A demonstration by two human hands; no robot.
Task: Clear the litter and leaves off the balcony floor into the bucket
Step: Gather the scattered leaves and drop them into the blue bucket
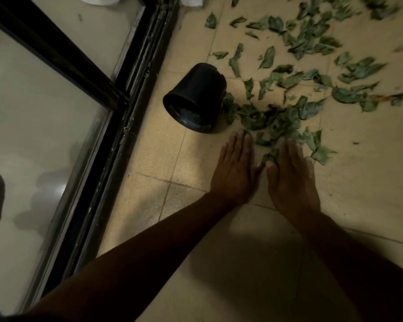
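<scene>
I see my left hand and right hand side by side, palms down, fingers straight and close together, thumbs almost meeting over the tiled floor. Green leaves lie just past the fingertips and scatter far ahead to the right. The black bucket lies tipped on its side ahead-left of my left hand, beside the dark door frame.

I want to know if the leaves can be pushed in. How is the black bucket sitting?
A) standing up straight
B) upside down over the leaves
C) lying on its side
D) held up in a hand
C: the bucket lies tipped on the floor, its open mouth facing the camera, and neither hand touches it.
</scene>
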